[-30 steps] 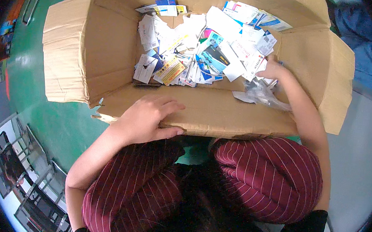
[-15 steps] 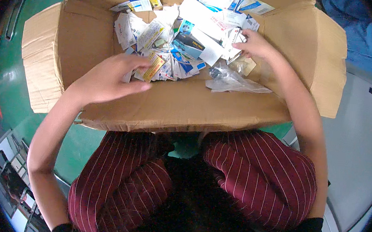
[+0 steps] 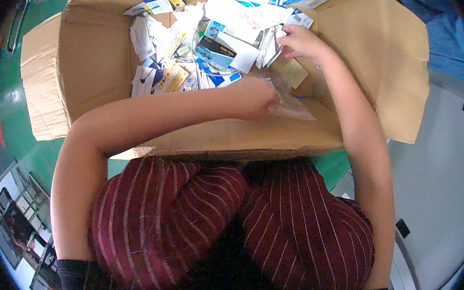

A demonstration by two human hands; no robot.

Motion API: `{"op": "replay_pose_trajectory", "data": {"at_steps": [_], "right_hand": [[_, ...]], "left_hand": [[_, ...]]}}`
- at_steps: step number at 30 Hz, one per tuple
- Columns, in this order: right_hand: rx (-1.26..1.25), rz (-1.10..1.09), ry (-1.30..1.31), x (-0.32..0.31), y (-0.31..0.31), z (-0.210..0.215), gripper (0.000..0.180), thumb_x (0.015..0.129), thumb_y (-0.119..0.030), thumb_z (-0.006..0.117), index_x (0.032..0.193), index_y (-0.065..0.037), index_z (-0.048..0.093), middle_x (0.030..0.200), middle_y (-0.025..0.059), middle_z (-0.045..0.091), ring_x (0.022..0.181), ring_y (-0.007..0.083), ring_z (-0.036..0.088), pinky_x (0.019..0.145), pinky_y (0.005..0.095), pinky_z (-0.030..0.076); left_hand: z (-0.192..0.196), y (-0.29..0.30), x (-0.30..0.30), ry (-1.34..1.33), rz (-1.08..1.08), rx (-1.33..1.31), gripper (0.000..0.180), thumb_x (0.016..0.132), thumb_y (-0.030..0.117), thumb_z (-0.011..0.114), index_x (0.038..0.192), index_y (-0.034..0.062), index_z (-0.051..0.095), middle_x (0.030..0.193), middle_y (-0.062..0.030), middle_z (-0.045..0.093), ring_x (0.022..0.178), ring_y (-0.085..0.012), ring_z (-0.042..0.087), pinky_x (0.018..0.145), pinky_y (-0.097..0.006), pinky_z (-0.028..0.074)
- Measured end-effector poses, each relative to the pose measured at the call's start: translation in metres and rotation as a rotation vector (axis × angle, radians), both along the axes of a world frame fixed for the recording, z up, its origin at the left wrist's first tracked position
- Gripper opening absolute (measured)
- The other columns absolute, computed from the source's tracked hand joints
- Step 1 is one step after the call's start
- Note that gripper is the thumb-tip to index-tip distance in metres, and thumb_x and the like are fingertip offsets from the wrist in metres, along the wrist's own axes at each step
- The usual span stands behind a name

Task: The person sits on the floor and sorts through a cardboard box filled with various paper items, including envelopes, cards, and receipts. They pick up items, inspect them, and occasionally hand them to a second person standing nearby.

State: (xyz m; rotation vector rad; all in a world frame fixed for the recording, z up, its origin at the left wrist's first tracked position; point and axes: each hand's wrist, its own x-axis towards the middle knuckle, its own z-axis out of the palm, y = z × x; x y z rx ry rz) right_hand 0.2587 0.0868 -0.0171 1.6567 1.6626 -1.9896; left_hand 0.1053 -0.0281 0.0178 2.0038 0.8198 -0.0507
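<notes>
Head view. My left hand (image 3: pixel 255 97) reaches across into the large cardboard box (image 3: pixel 92 72) and rests, fingers curled together, on a clear plastic bag (image 3: pixel 291 103) that lies on the box floor near the front wall, toward the right-hand side. Whether the fingers actually pinch the film or only press on it I cannot tell; the knuckles hide the tips. My right hand (image 3: pixel 302 40) is further in, near the back right corner, fingers closed on the edge of a thin white paper sheet (image 3: pixel 268 49) at the margin of the pile.

Handling, plastic bag: I judge it very light, limp and slippery. It will crumple and not hold its shape. Take it at a bunched fold or a corner, with a firm pinch; a flat press will only slide it along the cardboard.

Handling, paper sheet: light, thin, easily creased or torn. Grip it at the free edge, close to the corner.

Surroundings: a loose pile of small cartons and printed leaflets (image 3: pixel 196 48) fills the back and centre of the box, overlapping in all directions. A dark blue carton (image 3: pixel 215 52) lies near the pile's middle.

Obstructions: the front wall of the box stands between my body and the contents, and both forearms pass over it. My left forearm crosses the front of the pile and covers part of it. The raised right flap (image 3: pixel 398 76) limits sideways movement of the right arm.
</notes>
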Motion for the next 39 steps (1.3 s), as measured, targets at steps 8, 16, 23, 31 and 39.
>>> {"op": "replay_pose_trajectory", "data": {"at_steps": [8, 16, 23, 31, 39], "right_hand": [[0.084, -0.076, -0.25, 0.013, 0.011, -0.009, 0.041, 0.073, -0.014, 0.047, 0.111, 0.0, 0.045, 0.091, 0.0111, 0.056, 0.082, 0.0216, 0.055, 0.066, 0.0351, 0.047], [0.68, 0.165, -0.593, -0.005, 0.011, 0.01, 0.044, 0.074, -0.029, 0.053, 0.107, 0.0, 0.048, 0.089, 0.0102, 0.058, 0.079, 0.0214, 0.057, 0.07, 0.0299, 0.045], [0.015, -0.207, 0.766, -0.078, -0.015, 0.066, 0.048, 0.08, -0.043, 0.049, 0.103, -0.002, 0.051, 0.099, 0.005, 0.055, 0.086, 0.0147, 0.054, 0.074, 0.0275, 0.043], [0.379, -0.399, 0.416, -0.066, 0.0, 0.056, 0.038, 0.076, -0.04, 0.056, 0.086, -0.003, 0.055, 0.066, 0.0025, 0.055, 0.057, 0.0073, 0.049, 0.05, 0.0214, 0.04], [0.547, -0.3, 0.129, -0.037, 0.018, 0.067, 0.036, 0.079, -0.035, 0.053, 0.095, -0.003, 0.053, 0.079, 0.0068, 0.058, 0.065, 0.0106, 0.055, 0.054, 0.0208, 0.042]], "left_hand": [[0.036, 0.032, -0.108, -0.479, 0.945, -0.497, 0.029, 0.077, 0.008, 0.04, 0.102, -0.0015, 0.047, 0.099, -0.0115, 0.053, 0.091, -0.0203, 0.051, 0.083, -0.031, 0.037], [0.048, 0.042, -0.139, -0.974, 1.282, -0.894, 0.05, 0.072, 0.008, 0.034, 0.116, -0.0143, 0.029, 0.119, -0.024, 0.038, 0.11, -0.0301, 0.04, 0.098, -0.036, 0.028], [0.021, 0.034, -0.15, -1.517, 0.834, -1.302, 0.044, 0.072, 0.013, 0.036, 0.113, -0.0055, 0.036, 0.116, -0.0216, 0.043, 0.105, -0.0307, 0.044, 0.092, -0.04, 0.034], [0.06, 0.034, -0.164, -1.047, 1.075, -0.887, 0.035, 0.074, 0.011, 0.042, 0.107, -0.0025, 0.04, 0.102, -0.0139, 0.051, 0.094, -0.0224, 0.052, 0.084, -0.033, 0.041], [0.103, 0.027, -0.17, -0.813, 1.197, -0.411, 0.05, 0.072, 0.012, 0.035, 0.118, -0.0075, 0.032, 0.099, -0.0261, 0.052, 0.087, -0.0323, 0.055, 0.079, -0.036, 0.043]]}}
